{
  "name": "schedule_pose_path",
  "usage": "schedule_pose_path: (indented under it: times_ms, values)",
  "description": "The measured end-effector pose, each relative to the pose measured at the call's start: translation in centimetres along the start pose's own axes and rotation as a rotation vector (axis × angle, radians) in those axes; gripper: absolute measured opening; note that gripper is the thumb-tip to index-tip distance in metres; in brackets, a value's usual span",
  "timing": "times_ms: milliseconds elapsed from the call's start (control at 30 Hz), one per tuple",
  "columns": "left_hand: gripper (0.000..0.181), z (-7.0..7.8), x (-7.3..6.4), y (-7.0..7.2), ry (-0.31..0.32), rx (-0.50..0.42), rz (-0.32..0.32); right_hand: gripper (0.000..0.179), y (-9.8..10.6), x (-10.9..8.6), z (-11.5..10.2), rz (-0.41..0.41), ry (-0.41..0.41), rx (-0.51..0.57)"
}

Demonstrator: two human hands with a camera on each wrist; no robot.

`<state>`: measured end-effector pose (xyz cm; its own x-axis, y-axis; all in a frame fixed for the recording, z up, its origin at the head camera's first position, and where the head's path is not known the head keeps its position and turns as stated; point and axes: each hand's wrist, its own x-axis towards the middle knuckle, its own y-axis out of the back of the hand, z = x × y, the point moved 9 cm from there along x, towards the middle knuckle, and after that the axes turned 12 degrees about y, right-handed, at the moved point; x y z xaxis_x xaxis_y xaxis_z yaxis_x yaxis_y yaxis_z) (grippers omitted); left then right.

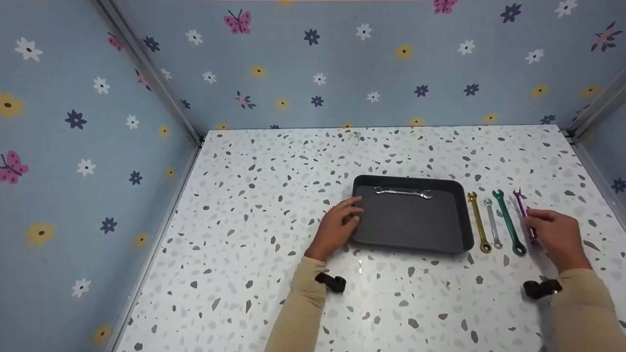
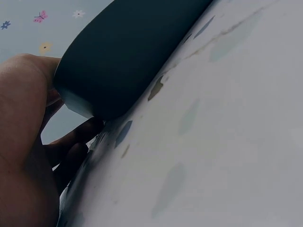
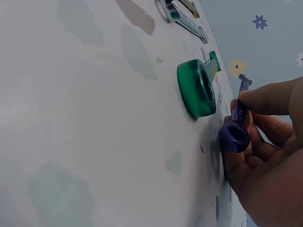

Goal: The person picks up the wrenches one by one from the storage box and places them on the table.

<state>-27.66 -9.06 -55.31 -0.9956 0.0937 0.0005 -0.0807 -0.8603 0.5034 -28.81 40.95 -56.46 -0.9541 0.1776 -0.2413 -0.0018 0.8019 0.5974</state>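
My right hand [image 1: 557, 237] pinches a purple combination wrench [image 1: 521, 204] between thumb and fingers, at the right end of a row of wrenches. In the right wrist view the ring end of the purple wrench [image 3: 234, 137] points toward the camera, and fingers lie behind its shaft. Next to it is a green wrench [image 1: 508, 222], then a silver wrench [image 1: 493, 224] and a gold wrench [image 1: 479, 222]. My left hand [image 1: 337, 226] holds the left wall of a dark grey baking tray [image 1: 411, 249], fingers over the rim. Inside the tray, near its back wall, lies a silver open-ended wrench [image 1: 403, 192].
The speckled white table [image 1: 254, 205] extends left, behind and in front of the tray. Blue flowered panels [image 1: 342, 63] rise at the back and sides. Each wrist wears a small black camera mount [image 1: 332, 282].
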Motion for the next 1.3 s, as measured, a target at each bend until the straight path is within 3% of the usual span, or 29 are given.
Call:
schedule_pose_path:
  times_ms: [300,600,1000,1300]
  values:
    - [0.027,0.2,-0.2,-0.1,-0.026,0.000,-0.014,0.054,0.0,0.4,0.0,0.031,0.077,-0.034]
    - [0.027,0.3,-0.2,0.1,-0.023,0.006,-0.003,0.055,0.1,0.7,-0.3,0.014,0.078,-0.043]
    - [0.026,-0.3,0.0,-0.1,0.002,0.008,-0.004,0.047,-0.3,0.7,-1.7,0.011,0.101,-0.195]
    - [0.027,0.1,-0.3,-0.1,-0.014,0.007,-0.017,0.049,0.1,0.9,-1.4,0.018,0.130,-0.219]
